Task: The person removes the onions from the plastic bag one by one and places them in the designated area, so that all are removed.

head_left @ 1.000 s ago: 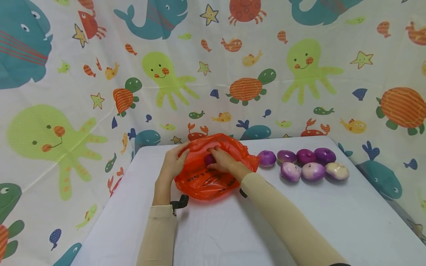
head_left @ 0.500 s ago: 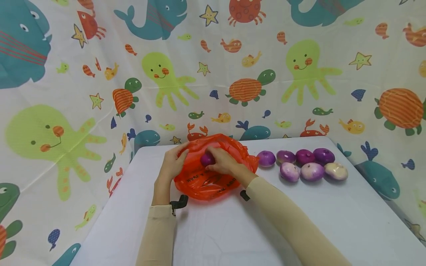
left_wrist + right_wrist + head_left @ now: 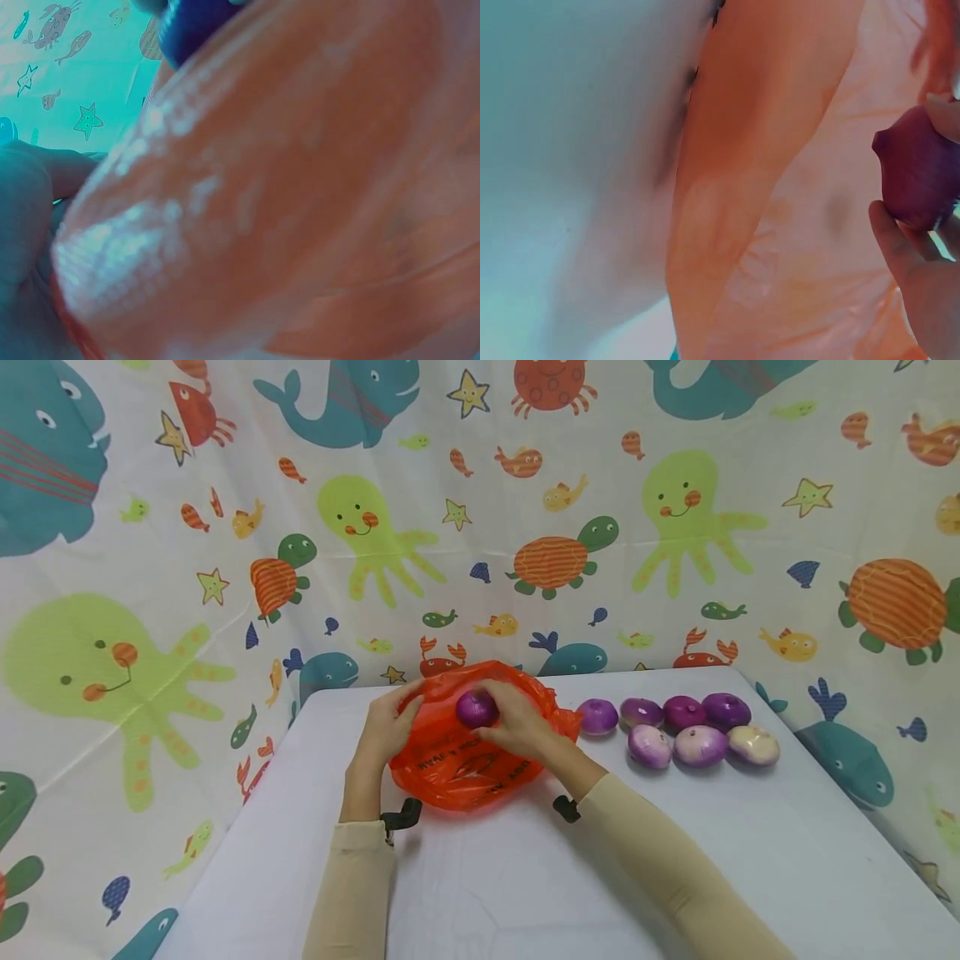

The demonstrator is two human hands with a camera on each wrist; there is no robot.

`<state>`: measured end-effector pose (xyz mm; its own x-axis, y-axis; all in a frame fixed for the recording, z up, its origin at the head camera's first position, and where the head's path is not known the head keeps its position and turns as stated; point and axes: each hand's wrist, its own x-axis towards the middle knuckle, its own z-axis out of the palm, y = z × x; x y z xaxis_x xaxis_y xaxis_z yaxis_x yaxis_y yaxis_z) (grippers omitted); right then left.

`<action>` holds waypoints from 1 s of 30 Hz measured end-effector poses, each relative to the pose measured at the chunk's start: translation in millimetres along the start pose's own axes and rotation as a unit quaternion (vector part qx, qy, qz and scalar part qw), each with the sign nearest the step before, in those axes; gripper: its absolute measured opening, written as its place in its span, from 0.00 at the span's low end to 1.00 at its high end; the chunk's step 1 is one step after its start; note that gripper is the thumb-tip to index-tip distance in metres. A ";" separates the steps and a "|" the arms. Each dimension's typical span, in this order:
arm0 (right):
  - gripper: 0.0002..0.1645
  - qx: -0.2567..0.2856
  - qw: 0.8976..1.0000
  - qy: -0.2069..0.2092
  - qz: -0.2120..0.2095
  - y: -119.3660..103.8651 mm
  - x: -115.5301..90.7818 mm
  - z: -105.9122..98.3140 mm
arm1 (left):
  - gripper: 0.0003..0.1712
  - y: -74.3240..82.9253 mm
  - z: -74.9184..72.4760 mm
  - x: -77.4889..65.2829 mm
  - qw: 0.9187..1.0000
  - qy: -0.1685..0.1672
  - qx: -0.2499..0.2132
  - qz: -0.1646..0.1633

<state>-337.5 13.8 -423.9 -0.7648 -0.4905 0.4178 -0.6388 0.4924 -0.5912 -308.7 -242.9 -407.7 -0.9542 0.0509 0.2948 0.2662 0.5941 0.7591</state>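
My right hand (image 3: 519, 720) holds a purple onion (image 3: 477, 708) between thumb and fingers, over the mouth of a red plastic bag (image 3: 450, 777). The onion's pointed tip shows in the right wrist view, where the fingers (image 3: 900, 247) curve round the onion (image 3: 916, 169). At the bag's left rim, my left hand (image 3: 386, 727) grips the edge, with its thumb on the near side. Close up in the left wrist view, the bag (image 3: 247, 202) covers most of the frame. Whatever lies deep in the bag is hidden.
Right of the bag, several purple onions (image 3: 701, 746) sit in two rows on the white table (image 3: 480, 877). A whitish onion (image 3: 753, 746) ends the front row. A curtain (image 3: 480, 539) printed with sea animals hangs behind and beside the table.
My right hand has drawn back out of the bag's mouth towards me with the onion, which shows more fully now. The left hand stays at the rim.
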 end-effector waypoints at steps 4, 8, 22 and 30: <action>0.41 0.004 1.000 0.021 -0.005 -2.8 -11.5 -8.3 | 0.25 -0.9 0.5 1.1 1.000 0.002 0.001 0.001; 0.43 0.009 0.999 0.030 -0.003 -4.8 -22.0 -16.2 | 0.25 -1.0 1.0 1.3 1.000 -0.001 0.000 -0.001; 0.40 0.060 0.995 0.063 -0.041 -4.8 -44.1 -25.2 | 0.25 0.0 1.7 -1.7 1.000 -0.004 0.001 -0.003; 0.36 0.074 0.993 0.082 -0.048 -6.2 -48.6 -36.6 | 0.25 -1.0 1.8 0.2 1.000 -0.003 0.003 0.006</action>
<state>-299.4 60.8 -415.3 -0.7125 -0.3994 0.5769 -0.6989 0.3319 -0.6335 -309.4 -242.0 -409.5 -0.9515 0.0631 0.3013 0.2776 0.5986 0.7514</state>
